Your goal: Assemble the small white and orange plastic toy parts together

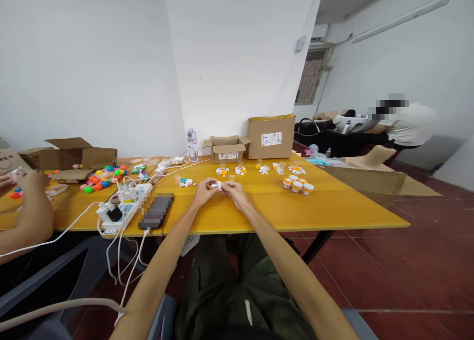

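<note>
My left hand (204, 191) and my right hand (236, 192) meet over the yellow table, fingers closed around a small white plastic part (216, 185). Its exact kind is too small to make out, and the fingertips cover some of it. Just beyond my hands stands a small clear cup (231, 177). A little pile of white and green pieces (185, 182) lies left of my left hand. Farther back are several piles of white and orange pieces (240, 170) with clear cups. To the right of my right hand several lidded jars (297, 185) with white tops and orange rims stand together.
A power strip (129, 209) with cables and a dark phone (157, 211) lie at left. An open carton (228, 149), a larger box (271, 137) and a bottle (192, 145) line the wall. Another person's hand (31, 182) works near colourful balls (105, 177).
</note>
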